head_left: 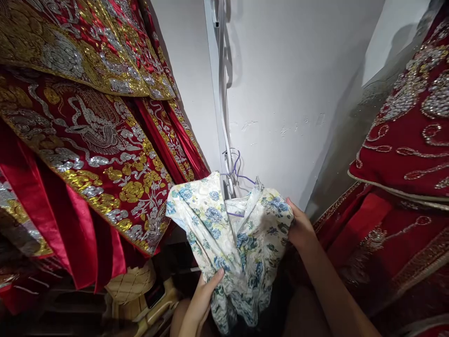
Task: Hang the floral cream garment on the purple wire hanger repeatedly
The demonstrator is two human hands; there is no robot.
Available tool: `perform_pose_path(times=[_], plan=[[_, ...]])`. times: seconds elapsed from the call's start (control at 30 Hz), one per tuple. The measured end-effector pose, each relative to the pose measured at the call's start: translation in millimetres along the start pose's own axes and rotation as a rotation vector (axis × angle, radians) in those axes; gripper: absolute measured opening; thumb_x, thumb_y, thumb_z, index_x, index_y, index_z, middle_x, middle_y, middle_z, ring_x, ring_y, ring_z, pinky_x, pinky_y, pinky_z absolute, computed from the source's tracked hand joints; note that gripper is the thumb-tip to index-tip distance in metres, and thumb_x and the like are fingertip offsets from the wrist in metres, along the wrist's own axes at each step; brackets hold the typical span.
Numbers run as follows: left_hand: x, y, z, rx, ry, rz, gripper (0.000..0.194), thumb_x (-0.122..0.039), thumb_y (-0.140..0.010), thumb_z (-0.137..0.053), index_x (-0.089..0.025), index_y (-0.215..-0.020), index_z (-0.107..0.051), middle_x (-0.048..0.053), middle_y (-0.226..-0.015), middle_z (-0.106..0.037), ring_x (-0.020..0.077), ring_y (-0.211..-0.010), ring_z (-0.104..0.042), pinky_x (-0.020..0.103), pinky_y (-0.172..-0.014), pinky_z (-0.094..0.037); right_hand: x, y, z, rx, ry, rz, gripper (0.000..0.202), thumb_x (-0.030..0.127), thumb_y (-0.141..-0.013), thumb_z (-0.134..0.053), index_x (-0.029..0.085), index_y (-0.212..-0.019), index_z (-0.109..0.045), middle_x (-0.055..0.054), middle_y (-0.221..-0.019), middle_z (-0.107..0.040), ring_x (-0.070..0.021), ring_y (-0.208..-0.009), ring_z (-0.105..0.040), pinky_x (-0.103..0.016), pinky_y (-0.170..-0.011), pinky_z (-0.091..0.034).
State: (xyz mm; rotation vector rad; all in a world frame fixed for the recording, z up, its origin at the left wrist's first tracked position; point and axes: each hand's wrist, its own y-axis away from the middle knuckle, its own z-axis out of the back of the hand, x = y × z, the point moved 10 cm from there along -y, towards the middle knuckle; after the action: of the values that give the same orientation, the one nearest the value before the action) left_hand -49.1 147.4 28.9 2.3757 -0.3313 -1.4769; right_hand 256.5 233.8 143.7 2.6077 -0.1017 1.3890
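Blouse (213, 236) on a purple hanger (235, 169) over there, left hand (206, 294) pinching its front, right hand (300, 228) gripping a sleeve, sparkly red outfit (105, 145) hanging left of both.

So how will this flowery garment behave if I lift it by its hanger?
The garment will probably flop, since its lower part bunches into loose folds. It looks fairly light, being thin-looking cloth on a slim hanger.

Head-worn camera, one view, facing forward and down. Range: near, floral garment (213, 234) at lower centre.
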Motion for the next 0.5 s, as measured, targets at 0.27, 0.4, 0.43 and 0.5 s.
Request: perform_pose_path(times=[0.27, 0.4, 0.43, 0.5], plan=[[8.1, 13.5, 13.2, -0.051, -0.088, -0.001, 0.077, -0.036, -0.059, -0.091, -0.023, -0.129, -0.063, 0.012, -0.134, -0.065, 0.0342, -0.136, -0.05, 0.044, -0.118, -0.035, 23.9, 23.7, 44.7, -0.268, 0.108, 0.485, 0.028, 0.046, -0.076, -0.079, 0.023, -0.091, -0.073, -0.001, -0.087, -0.075, -0.0227, -0.085, -0.069, -0.029, -0.071, -0.056], [10.8, 21.9, 19.6, -0.053, -0.074, 0.0, 0.077, -0.036, -0.06, -0.091, -0.025, -0.131, -0.063, 0.011, -0.13, -0.068, 0.0346, -0.136, -0.051, 0.047, -0.119, -0.034, 34.1, 23.2, 40.3, -0.313, 0.142, 0.556, 0.032, 0.049, -0.077, -0.076, 0.021, -0.091, -0.073, -0.001, -0.089, -0.073, -0.0196, -0.087, -0.066, -0.026, -0.075, -0.053], [12.8, 25.1, 19.0, -0.043, -0.066, 0.011, 0.078, -0.036, -0.059, -0.091, -0.025, -0.131, -0.063, 0.012, -0.13, -0.068, 0.0349, -0.135, -0.051, 0.047, -0.118, -0.034, 37.6, 21.4, 35.4, -0.289, 0.157, 0.56, 0.033, 0.051, -0.078, -0.074, 0.021, -0.092, -0.072, -0.001, -0.088, -0.073, -0.0199, -0.086, -0.066, -0.026, -0.074, -0.052], [18.6, 32.5, 13.4, -0.005, -0.041, 0.046, 0.082, -0.037, -0.057, -0.093, -0.024, -0.132, -0.063, 0.014, -0.129, -0.068, 0.0364, -0.134, -0.052, 0.047, -0.117, -0.036, 46.2, 18.7, 25.8, -0.235, 0.198, 0.566, 0.035, 0.054, -0.081, -0.07, 0.022, -0.094, -0.072, -0.001, -0.084, -0.072, -0.0204, -0.083, -0.066, -0.027, -0.071, -0.052]])
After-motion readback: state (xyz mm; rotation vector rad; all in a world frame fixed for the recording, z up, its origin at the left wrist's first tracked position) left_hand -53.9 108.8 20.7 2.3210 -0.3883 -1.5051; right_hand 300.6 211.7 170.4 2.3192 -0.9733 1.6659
